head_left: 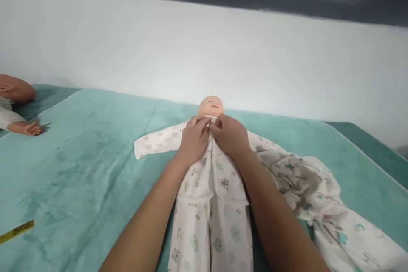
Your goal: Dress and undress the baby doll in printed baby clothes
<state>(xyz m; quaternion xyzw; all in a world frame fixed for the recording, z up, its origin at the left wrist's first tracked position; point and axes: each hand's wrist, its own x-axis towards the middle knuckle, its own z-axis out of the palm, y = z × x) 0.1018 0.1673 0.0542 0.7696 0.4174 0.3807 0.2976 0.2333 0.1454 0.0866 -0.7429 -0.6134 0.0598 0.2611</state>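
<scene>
A baby doll (211,105) lies on its back, its head toward the wall. It wears a white one-piece sleepsuit (194,182) with small animal prints, which parts down the middle below the chest. Just under the doll's chin, my left hand (195,138) and my right hand (230,135) meet at the neckline, their fingers pinching the front edges of the sleepsuit. Whether a fastener sits between the fingertips is hidden. The doll's sleeves stretch out to both sides, and no doll hand shows at the left cuff.
A crumpled printed white cloth (321,195) lies to the right, touching the sleeve. Part of another doll (15,89) shows at the left edge. A yellow strip (16,231) lies at lower left on the green padded mat (79,170). Behind stands a white wall (191,51).
</scene>
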